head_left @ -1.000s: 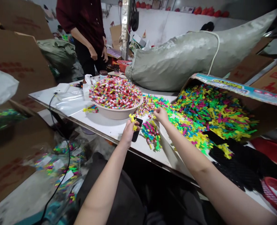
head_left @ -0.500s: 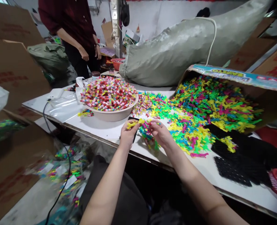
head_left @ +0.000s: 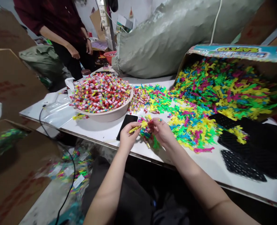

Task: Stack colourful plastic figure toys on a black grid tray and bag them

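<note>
Far left: person in dark red shirt (head_left: 46,18) standing beyond the table (head_left: 206,170). Then a wide tub (head_left: 105,117), heaped with small wrapped tubes (head_left: 100,92), probably set near the edge for easy reach. Phone (head_left: 128,119) flat, just beside the left hand (head_left: 129,137).

Left hand: thumb and fingers closed on a yellow toy (head_left: 143,124), one end poking out toward the right, presumably to leave it free to work on. Forearm slants up from below, wrist nearly straight.

Right hand (head_left: 162,131): fingers curled in close at the toy's free end, palm inward, forearm coming in from lower right. Fingertips nearly together; cannot tell what they pinch.

Rightward: loose toys (head_left: 187,129) spread before a tipped box (head_left: 238,51), its mouth facing the worker, likely for scooping out. Black trays (head_left: 240,165) at far right.
</note>
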{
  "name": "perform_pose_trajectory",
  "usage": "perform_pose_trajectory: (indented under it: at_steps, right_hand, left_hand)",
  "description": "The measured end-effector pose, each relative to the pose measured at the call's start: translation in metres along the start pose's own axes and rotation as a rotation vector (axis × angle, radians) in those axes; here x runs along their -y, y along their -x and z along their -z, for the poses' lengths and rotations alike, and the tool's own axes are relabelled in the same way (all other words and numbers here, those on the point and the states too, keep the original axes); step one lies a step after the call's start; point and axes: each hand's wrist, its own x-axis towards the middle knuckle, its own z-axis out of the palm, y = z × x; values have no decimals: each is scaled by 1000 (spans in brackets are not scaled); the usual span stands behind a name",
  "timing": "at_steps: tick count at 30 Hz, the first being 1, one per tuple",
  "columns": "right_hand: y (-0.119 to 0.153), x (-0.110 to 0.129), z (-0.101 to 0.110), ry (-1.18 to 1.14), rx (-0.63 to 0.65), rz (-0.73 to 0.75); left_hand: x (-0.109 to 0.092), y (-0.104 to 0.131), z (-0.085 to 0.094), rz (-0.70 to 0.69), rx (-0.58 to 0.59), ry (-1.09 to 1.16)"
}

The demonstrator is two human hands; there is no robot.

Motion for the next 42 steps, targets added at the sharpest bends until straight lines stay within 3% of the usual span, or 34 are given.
perform_pose_trajectory:
  at_steps: [10,17,26,42]
  right_hand:
    - [2,1,-1,22,-32,-57]
    - [2,0,3,158,17,67]
    - [5,-9,2,183,-36,103]
    - [1,-13,3,217,-31,42]
  left_hand:
    - [-3,4,4,-70,50,-165]
    - [-4,7,10,-111,119,-244]
    - [-6,14,11,-237,157,-308]
    - [-6,11,10,-169,127,-249]
